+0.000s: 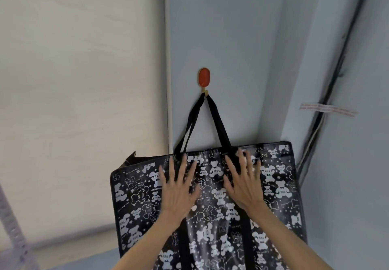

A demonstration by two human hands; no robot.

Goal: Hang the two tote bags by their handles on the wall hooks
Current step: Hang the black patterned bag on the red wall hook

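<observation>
A black tote bag (273,187) printed with white bears hangs against the pale wall. Its two black handles (217,122) run up to the small metal prong of a red oval wall hook (203,80). My left hand (177,189) lies flat on the front of the bag, fingers spread. Beside it, my right hand (244,181) also rests flat on the bag with fingers apart. Neither hand grips anything. A second bag and a second hook are out of view.
A cream roller blind (80,93) covers the left side. Dark cables (328,93) run down the wall corner at the right, next to a strip of printed tape (328,109). A grey metal frame (12,236) shows at the lower left.
</observation>
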